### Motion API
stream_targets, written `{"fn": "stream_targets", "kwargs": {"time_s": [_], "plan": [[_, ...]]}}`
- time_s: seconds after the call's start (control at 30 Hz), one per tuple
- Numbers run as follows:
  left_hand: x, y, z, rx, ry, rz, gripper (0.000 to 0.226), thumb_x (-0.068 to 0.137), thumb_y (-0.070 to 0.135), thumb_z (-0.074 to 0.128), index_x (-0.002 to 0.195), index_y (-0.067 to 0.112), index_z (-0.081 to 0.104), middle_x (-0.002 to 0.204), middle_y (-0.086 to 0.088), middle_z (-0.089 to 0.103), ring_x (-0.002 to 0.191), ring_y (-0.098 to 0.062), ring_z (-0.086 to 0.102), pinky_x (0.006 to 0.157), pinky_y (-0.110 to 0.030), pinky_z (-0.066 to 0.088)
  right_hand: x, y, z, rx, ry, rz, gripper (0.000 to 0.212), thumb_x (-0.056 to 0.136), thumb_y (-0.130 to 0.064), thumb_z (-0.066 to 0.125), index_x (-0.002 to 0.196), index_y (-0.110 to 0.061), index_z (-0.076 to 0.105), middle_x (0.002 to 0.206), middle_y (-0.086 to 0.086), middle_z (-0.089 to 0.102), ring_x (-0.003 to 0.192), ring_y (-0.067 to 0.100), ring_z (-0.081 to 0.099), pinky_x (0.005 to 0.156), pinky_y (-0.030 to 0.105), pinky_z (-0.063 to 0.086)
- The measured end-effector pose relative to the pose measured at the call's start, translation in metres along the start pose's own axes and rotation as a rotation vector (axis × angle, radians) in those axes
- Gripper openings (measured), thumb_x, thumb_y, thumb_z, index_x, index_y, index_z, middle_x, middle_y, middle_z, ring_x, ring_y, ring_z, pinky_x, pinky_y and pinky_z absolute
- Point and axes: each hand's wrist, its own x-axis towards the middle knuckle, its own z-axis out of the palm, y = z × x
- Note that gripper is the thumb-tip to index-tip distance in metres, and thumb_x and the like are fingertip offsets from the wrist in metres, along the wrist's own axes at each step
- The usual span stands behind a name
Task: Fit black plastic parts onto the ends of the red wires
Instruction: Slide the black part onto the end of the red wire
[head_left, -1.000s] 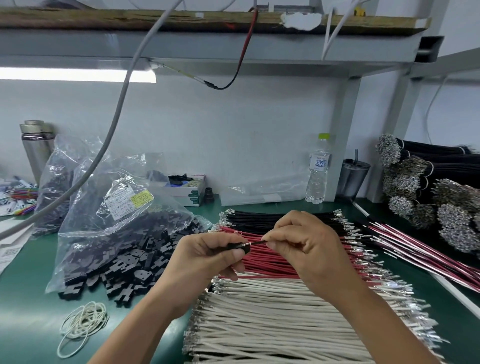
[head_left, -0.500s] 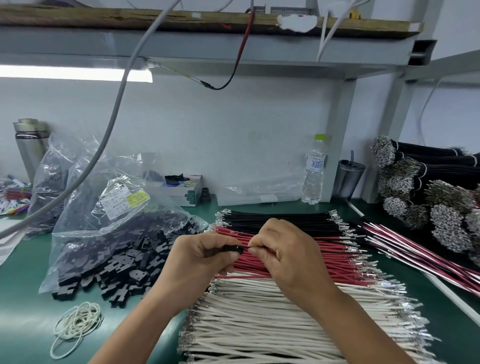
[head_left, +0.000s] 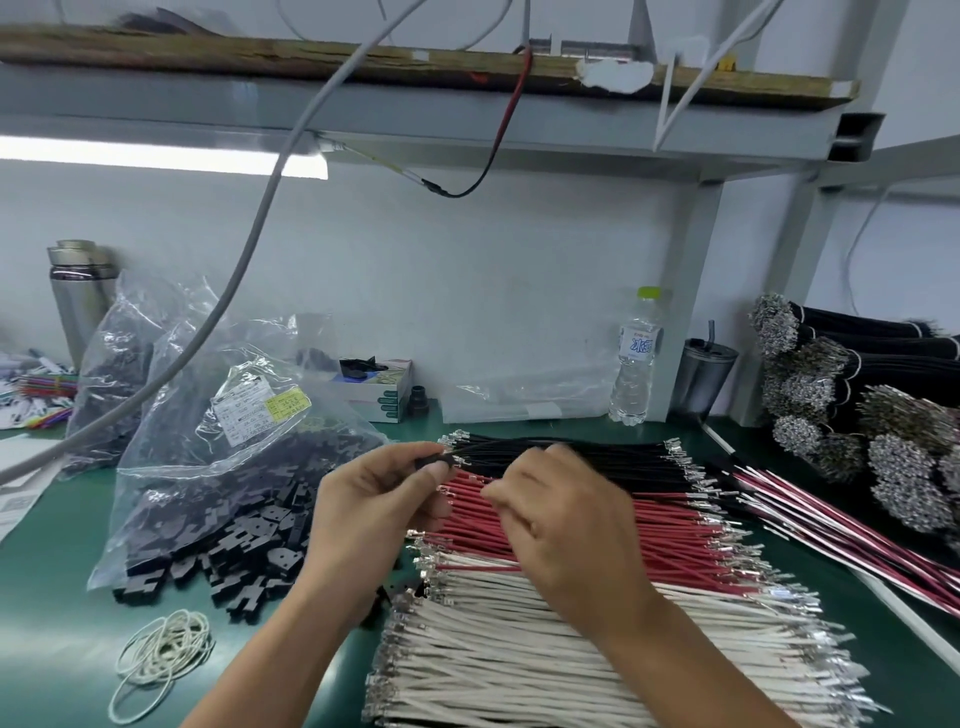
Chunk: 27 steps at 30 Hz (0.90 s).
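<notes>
Head view: over green bench (head_left: 62, 597), left hand (head_left: 363, 514) pinches black part (head_left: 430, 461); right hand (head_left: 561, 519) curled, seemingly empty.

Steel flask (head_left: 80, 301) far left, water bottle (head_left: 638, 358) and lidded cup (head_left: 704, 376) against wall, tissue box (head_left: 382, 387), loose rubber bands (head_left: 161, 660) on green surface (head_left: 52, 597), white wires (head_left: 571, 654), black wires (head_left: 582, 457).

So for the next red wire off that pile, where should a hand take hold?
Probably on the insulation just behind the metal terminal at the left end of the red wires, coming from above with the right hand. They lie flat, side by side, terminals facing the black part pinched in the left hand.
</notes>
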Motion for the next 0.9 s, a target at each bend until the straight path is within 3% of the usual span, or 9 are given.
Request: {"fn": "stream_targets", "kwargs": {"time_s": [0.07, 0.13, 0.27, 0.4, 0.5, 0.6, 0.73, 0.9], "plan": [[0.002, -0.001, -0.004, -0.041, 0.038, -0.021, 0.017, 0.084, 0.008, 0.078, 0.094, 0.02, 0.083, 0.089, -0.016, 0.079, 0.061, -0.019, 0.068, 0.057, -0.027, 0.059, 0.006, -0.001, 0.019, -0.01, -0.184, 0.135, 0.02, 0.088, -0.023, 0.072, 0.106, -0.032, 0.074, 0.094, -0.015, 0.061, 0.092, 0.01, 0.052, 0.065, 0.025, 0.047], [0.002, -0.002, -0.006, -0.072, 0.044, -0.051, 0.018, 0.079, 0.014, 0.08, 0.096, 0.019, 0.083, 0.091, -0.016, 0.08, 0.06, -0.017, 0.067, 0.056, -0.025, 0.058, 0.016, 0.007, 0.036, 0.029, -0.267, 0.268, 0.023, 0.093, -0.033, 0.066, 0.115, -0.034, 0.072, 0.102, -0.015, 0.063, 0.103, 0.01, 0.053, 0.071, 0.026, 0.042], [0.002, -0.005, -0.008, -0.106, 0.02, -0.096, 0.023, 0.073, 0.02, 0.08, 0.096, 0.018, 0.083, 0.094, -0.017, 0.079, 0.059, -0.016, 0.066, 0.055, -0.026, 0.057, 0.026, 0.019, 0.05, 0.046, -0.372, 0.318, 0.014, 0.094, -0.037, 0.064, 0.101, -0.035, 0.075, 0.094, -0.015, 0.062, 0.1, 0.009, 0.055, 0.069, 0.028, 0.037], [0.003, -0.005, -0.009, -0.147, 0.026, -0.112, 0.026, 0.071, 0.021, 0.079, 0.096, 0.015, 0.083, 0.095, -0.019, 0.079, 0.059, -0.018, 0.066, 0.055, -0.026, 0.057, 0.027, 0.022, 0.04, 0.017, -0.336, 0.239, 0.012, 0.094, -0.031, 0.064, 0.098, -0.032, 0.076, 0.093, -0.017, 0.067, 0.092, 0.005, 0.06, 0.067, 0.025, 0.04], [0.003, -0.005, -0.01, -0.205, 0.028, -0.129, 0.028, 0.07, 0.022, 0.079, 0.098, 0.014, 0.082, 0.094, -0.02, 0.078, 0.06, -0.018, 0.067, 0.054, -0.026, 0.058, 0.026, 0.025, 0.026, 0.086, -0.357, 0.223, 0.016, 0.097, -0.027, 0.06, 0.106, -0.031, 0.073, 0.099, -0.016, 0.068, 0.092, 0.003, 0.062, 0.078, 0.028, 0.051], [0.004, -0.005, -0.01, -0.239, 0.011, -0.14, 0.028, 0.074, 0.02, 0.078, 0.1, 0.012, 0.082, 0.093, -0.021, 0.077, 0.059, -0.018, 0.067, 0.055, -0.028, 0.058, 0.014, 0.022, 0.01, 0.205, -0.335, 0.18, 0.024, 0.102, -0.02, 0.054, 0.116, -0.033, 0.068, 0.099, -0.016, 0.061, 0.09, 0.004, 0.058, 0.078, 0.028, 0.051], [0.003, -0.006, -0.009, -0.239, -0.055, -0.177, 0.024, 0.076, 0.017, 0.077, 0.098, 0.008, 0.082, 0.09, -0.021, 0.076, 0.059, -0.018, 0.066, 0.054, -0.028, 0.058, -0.007, 0.009, -0.002, 0.354, -0.208, 0.246, 0.015, 0.098, -0.027, 0.061, 0.104, -0.036, 0.071, 0.093, -0.017, 0.055, 0.084, 0.004, 0.059, 0.069, 0.018, 0.047], [-0.001, -0.007, -0.007, -0.209, -0.178, -0.198, 0.032, 0.074, 0.02, 0.079, 0.102, 0.004, 0.08, 0.087, -0.019, 0.073, 0.062, -0.019, 0.068, 0.057, -0.029, 0.06, -0.01, 0.003, -0.006, 0.488, -0.103, 0.315, 0.013, 0.093, -0.022, 0.07, 0.097, -0.032, 0.077, 0.088, -0.013, 0.059, 0.081, 0.013, 0.062, 0.068, 0.024, 0.051]]}}
